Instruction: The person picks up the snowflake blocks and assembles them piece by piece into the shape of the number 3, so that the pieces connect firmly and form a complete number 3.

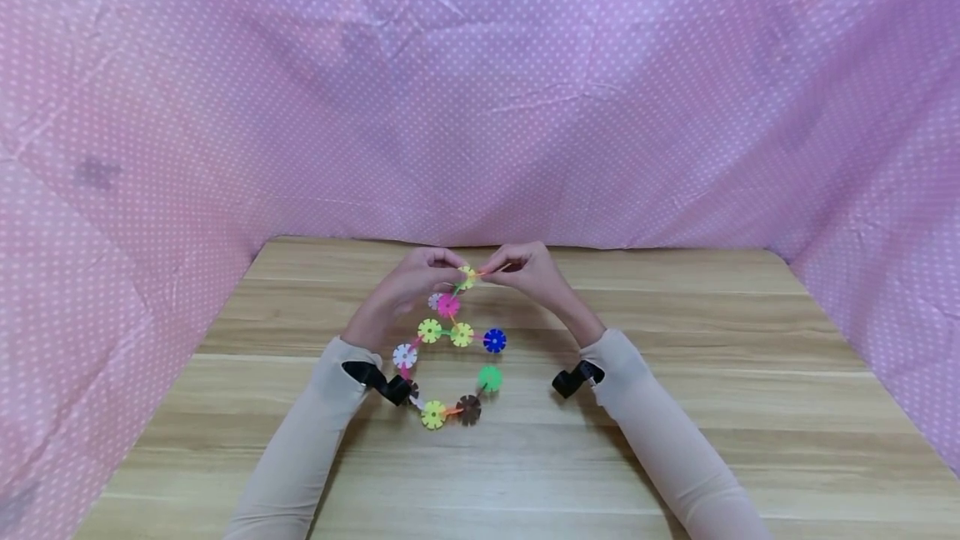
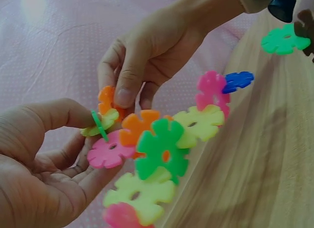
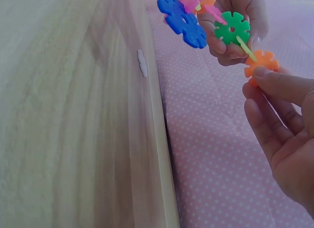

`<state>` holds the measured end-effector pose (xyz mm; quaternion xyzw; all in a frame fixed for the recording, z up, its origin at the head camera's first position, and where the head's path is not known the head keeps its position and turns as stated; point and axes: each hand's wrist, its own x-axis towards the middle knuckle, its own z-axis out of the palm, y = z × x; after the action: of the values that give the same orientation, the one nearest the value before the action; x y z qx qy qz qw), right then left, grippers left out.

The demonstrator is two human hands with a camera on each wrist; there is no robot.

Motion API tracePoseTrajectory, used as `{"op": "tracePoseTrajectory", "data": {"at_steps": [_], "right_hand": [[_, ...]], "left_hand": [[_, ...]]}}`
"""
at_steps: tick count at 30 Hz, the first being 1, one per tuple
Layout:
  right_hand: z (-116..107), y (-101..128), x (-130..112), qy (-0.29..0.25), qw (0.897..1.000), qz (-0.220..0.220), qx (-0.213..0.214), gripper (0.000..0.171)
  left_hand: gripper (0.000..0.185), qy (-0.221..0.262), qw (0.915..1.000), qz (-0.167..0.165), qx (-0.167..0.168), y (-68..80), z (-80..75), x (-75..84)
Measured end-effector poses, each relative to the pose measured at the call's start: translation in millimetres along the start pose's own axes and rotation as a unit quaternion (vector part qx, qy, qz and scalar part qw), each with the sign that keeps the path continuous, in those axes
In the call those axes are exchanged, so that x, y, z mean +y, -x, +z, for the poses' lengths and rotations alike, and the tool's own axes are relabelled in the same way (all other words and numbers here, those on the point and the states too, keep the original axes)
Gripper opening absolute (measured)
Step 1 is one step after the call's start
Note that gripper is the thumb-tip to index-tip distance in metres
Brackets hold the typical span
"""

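Note:
A curved chain of interlocked plastic snowflake discs [image 1: 461, 335] hangs over the table from both hands. My left hand [image 1: 412, 280] pinches the chain's far end, around a yellow disc [image 1: 468, 282] and a green disc [image 3: 232, 28]. Close beside it, my right hand [image 1: 531, 272] pinches an orange disc [image 3: 262, 63] between thumb and fingers. In the right wrist view this orange disc meets the yellow disc edge to edge; whether it is fully slotted in, I cannot tell. Lower down, a blue disc [image 1: 495, 341] ends a side branch, and a green disc [image 1: 490, 378] ends the curve.
The wood-grain table [image 1: 675, 407] lies beneath both arms. Its far edge meets a pink polka-dot cloth [image 1: 525, 107] that also surrounds the sides. A black wrist camera [image 1: 573, 379] sits on the right sleeve, another camera [image 1: 382, 382] on the left, near the chain.

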<state>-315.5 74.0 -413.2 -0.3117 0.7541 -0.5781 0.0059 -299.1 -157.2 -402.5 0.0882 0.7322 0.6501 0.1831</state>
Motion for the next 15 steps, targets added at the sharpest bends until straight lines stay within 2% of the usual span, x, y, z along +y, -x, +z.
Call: {"op": "tracePoseTrajectory", "data": {"at_steps": [6,11,15], "right_hand": [[0,-1,-1,0.030,0.999,0.023,-0.007,0.010],[-4,-2,-1,0.041,0.998,0.042,-0.011,0.017],[-4,-3,0,0.044,0.997,0.051,-0.036,0.018]], "left_hand": [[0.017,-0.023,0.9994,-0.016,-0.021,2.3,-13.0,2.7],[0.021,-0.037,0.9990,-0.022,-0.015,7.9,-26.4,3.3],[0.023,-0.035,0.9990,-0.026,-0.008,9.4,-35.1,2.8]]}}
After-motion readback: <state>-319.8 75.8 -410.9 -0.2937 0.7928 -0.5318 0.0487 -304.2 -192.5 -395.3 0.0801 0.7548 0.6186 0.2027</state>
